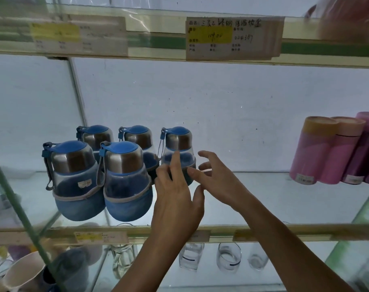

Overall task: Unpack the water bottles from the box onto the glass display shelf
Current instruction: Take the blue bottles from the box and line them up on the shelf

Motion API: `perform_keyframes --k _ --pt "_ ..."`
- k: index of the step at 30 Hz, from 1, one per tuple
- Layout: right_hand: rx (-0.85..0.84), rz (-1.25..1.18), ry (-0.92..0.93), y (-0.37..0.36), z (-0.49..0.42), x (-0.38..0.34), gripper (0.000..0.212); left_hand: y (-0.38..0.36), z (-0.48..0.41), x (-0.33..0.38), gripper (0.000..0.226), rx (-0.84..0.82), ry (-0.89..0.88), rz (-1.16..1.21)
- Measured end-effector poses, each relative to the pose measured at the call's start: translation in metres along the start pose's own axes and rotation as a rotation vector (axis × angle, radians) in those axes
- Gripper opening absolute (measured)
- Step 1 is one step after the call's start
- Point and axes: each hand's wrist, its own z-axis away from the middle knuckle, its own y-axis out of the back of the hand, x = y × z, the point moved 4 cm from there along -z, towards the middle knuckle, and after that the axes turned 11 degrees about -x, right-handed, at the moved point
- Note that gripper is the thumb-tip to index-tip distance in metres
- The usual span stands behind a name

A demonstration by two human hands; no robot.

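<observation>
Five blue-capped water bottles (pixel 124 178) with steel collars and blue sleeves stand grouped on the glass display shelf (pixel 263 199), two in front and three behind. The left hand (pixel 175 201) reaches to the rightmost bottle (pixel 178 144), its forefinger laid straight up the clear body, the other fingers against the bottle's left side and the thumb held apart. The right hand (pixel 219 180) is spread just beside that bottle, thumb tip at its lower right edge, fingers splayed in the air. A small sticker (pixel 85 183) on the front left bottle seems to read 15.90. On the rail above, a price card (pixel 232 37) carries handwritten Chinese characters, roughly 114.00 on its yellow field and 024387 beside it. Pink tubes (pixel 326 150) at the right bear stickers too small to read. Glass tumblers (pixel 229 257) show on the shelf below
</observation>
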Motion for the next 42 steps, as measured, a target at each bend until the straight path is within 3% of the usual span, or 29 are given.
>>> perform_keyframes --k 8,27,34,42 --pt "0.073 -0.006 -0.007 0.036 0.041 0.017 0.052 -0.036 -0.004 0.035 0.068 -0.098 -0.082 0.031" --pt "0.462 -0.192 -0.133 0.183 0.231 0.131 0.026 -0.181 0.031 0.218 0.064 -0.452 -0.42 0.448" --pt "0.546 -0.24 -0.265 0.212 0.309 0.191 0.028 -0.25 0.072 0.27 0.063 -0.634 -0.472 0.509" --pt "0.588 -0.299 -0.496 0.204 0.38 0.273 0.032 -0.336 0.123 0.278 0.055 -0.879 -0.447 0.44"
